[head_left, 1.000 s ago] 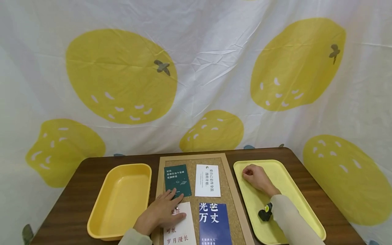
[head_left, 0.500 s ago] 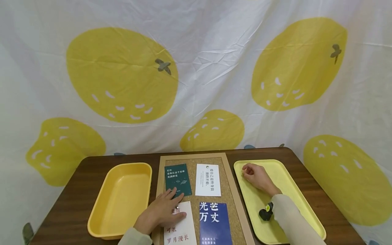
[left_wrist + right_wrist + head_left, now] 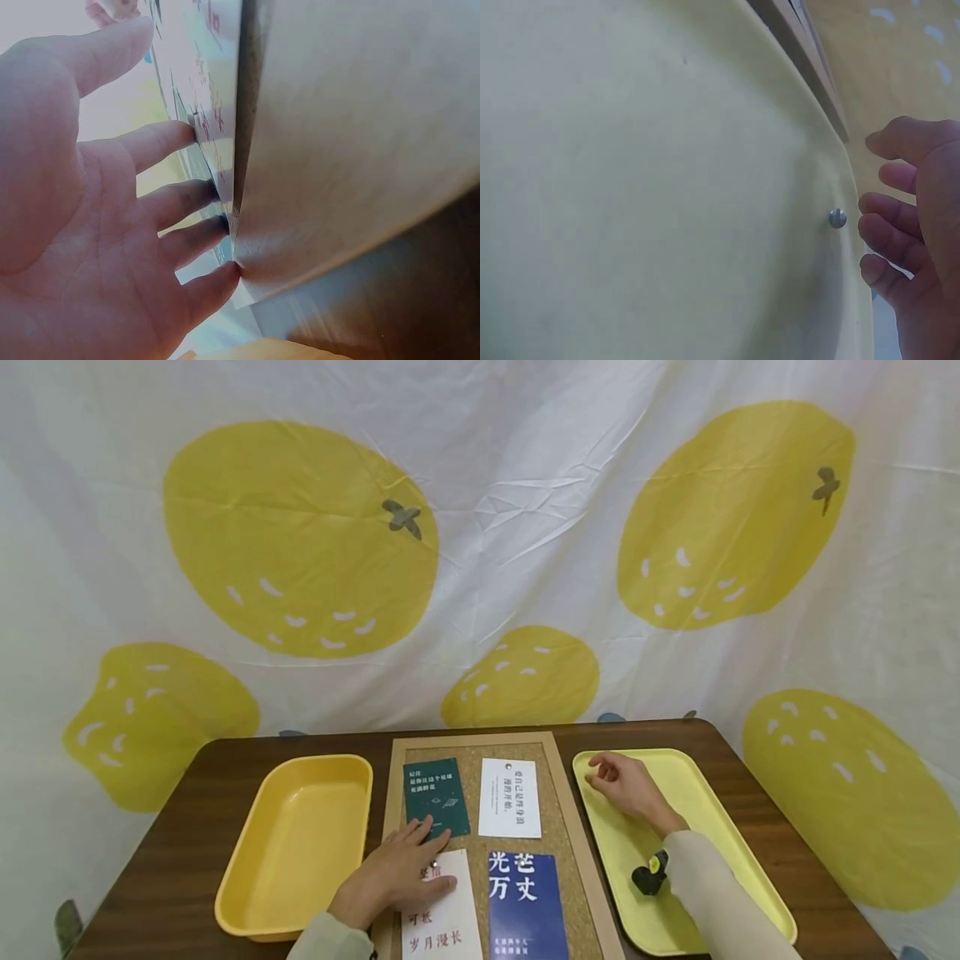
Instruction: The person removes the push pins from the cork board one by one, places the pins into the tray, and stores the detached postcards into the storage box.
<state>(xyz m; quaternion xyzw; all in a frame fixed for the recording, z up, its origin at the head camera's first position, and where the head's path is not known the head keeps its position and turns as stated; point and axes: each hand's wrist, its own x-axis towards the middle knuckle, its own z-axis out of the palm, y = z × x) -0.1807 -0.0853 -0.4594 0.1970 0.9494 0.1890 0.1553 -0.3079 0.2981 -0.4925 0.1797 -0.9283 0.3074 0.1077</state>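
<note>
My left hand (image 3: pixel 397 872) lies with fingers spread on the framed cork board (image 3: pixel 472 814). Its fingertips reach the lower edge of a dark green card (image 3: pixel 435 797). The palm and thumb overlap a white card with red lettering (image 3: pixel 442 935), where a small silver pin (image 3: pixel 434 864) shows near the top. Over the far left part of the pale yellow tray (image 3: pixel 720 860) is my right hand (image 3: pixel 626 785), fingers loosely bent, thumb apart. In the right wrist view a silver thumbtack (image 3: pixel 838 218) rests on the tray just beside those fingertips.
A deeper yellow basin (image 3: pixel 292 852) stands left of the board. Also on the board are a white card with black text (image 3: pixel 510 806) and a blue card (image 3: pixel 527 906), each pinned near its top. A black device (image 3: pixel 649 877) sits at the right cuff. Behind the brown table (image 3: pixel 172 835) hangs a lemon-print cloth (image 3: pixel 480 527).
My right hand's thumb and fingers have parted, and the hand has shifted slightly left and away from me. My left hand stays in place on the board.
</note>
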